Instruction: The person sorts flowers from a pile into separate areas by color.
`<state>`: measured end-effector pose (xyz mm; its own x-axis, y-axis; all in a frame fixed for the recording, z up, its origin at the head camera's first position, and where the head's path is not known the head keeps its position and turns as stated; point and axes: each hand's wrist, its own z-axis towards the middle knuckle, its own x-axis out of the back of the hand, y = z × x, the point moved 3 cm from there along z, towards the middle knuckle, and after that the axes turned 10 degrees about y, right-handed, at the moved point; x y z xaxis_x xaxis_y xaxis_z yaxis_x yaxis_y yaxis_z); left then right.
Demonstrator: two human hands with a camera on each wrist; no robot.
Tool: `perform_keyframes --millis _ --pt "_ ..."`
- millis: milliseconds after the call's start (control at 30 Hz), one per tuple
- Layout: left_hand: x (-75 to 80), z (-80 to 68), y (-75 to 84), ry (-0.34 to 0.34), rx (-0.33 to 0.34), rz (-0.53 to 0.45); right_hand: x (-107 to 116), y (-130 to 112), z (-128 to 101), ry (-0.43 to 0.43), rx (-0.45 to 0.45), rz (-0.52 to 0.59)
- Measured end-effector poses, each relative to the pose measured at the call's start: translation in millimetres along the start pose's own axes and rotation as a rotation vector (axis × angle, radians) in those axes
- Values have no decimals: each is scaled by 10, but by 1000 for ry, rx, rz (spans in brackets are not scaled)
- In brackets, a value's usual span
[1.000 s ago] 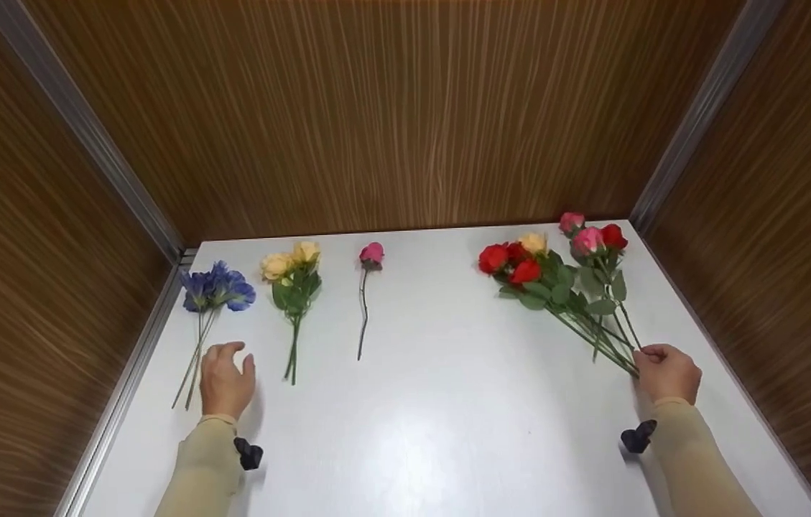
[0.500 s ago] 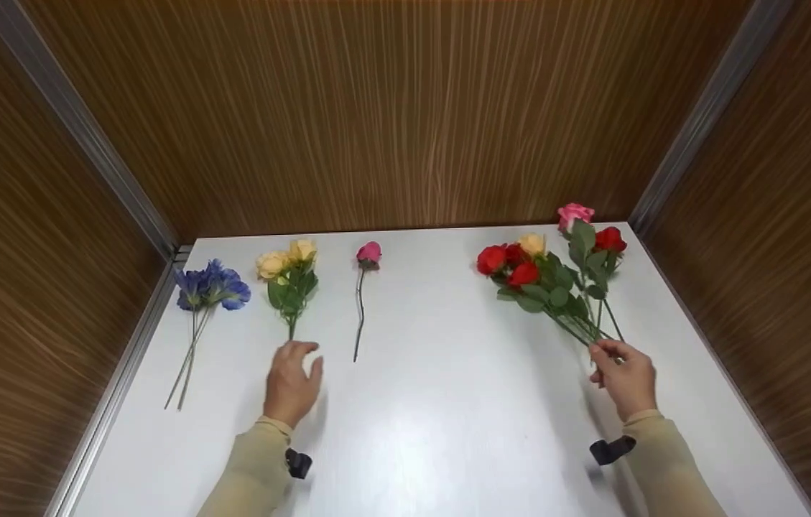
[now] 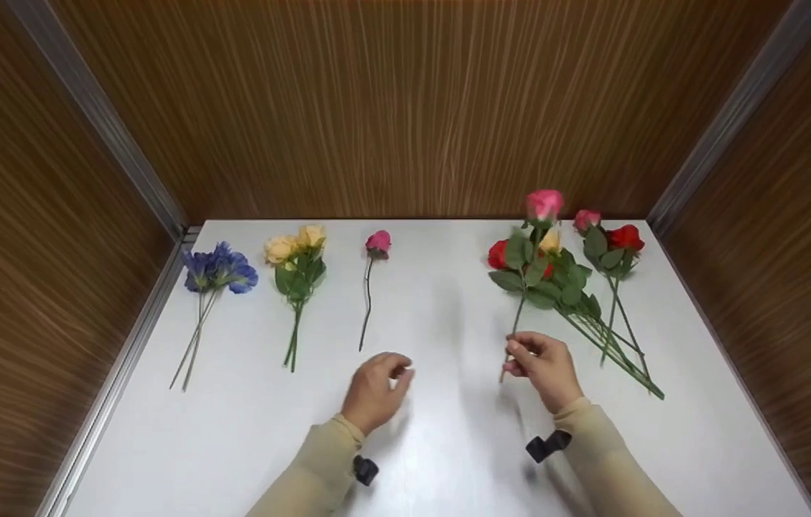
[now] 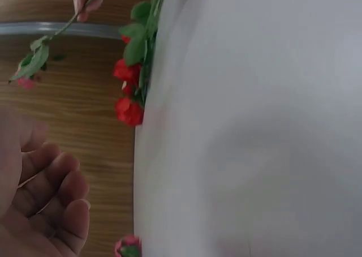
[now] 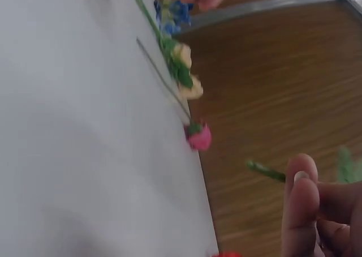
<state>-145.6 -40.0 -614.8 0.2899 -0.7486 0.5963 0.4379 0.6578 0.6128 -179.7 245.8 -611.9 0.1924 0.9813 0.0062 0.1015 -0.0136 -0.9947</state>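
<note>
My right hand point(image 3: 543, 366) pinches the stem of a pink rose point(image 3: 544, 205) between thumb and fingers, its bloom raised and its stem end poking out below. In the right wrist view the green stem end point(image 5: 266, 171) sticks out past the fingertips. The held rose overlaps the red roses point(image 3: 497, 254) and a yellow rose point(image 3: 549, 240) lying behind it. My left hand point(image 3: 376, 391) hovers over the table with loosely bent fingers and nothing in them. Beyond it lies a single pink rose point(image 3: 378, 241) with a thin bare stem.
Blue flowers point(image 3: 218, 268) and yellow roses point(image 3: 295, 248) lie in separate bunches on the left of the white table point(image 3: 434, 445). At the far right, another red rose point(image 3: 626, 238) and a pink rose point(image 3: 587, 220) lie with crossed stems. Wood-grain panels point(image 3: 405, 108) enclose the back and sides.
My right hand has drawn one pink rose out of the right-hand pile and carried it left, lifted. My left hand has swept right from beside the blue flowers, past the yellow roses.
</note>
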Motion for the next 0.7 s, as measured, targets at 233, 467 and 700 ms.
perform_keyframes --millis 233,467,700 --pt "-382 16 397 -103 -2 -84 -357 10 -136 -91 53 -65" --pt "-478 45 519 -80 2 -91 -542 60 -236 -162 109 -97" --pt "-467 52 459 -84 29 -99 -568 96 -252 -209 100 -104"
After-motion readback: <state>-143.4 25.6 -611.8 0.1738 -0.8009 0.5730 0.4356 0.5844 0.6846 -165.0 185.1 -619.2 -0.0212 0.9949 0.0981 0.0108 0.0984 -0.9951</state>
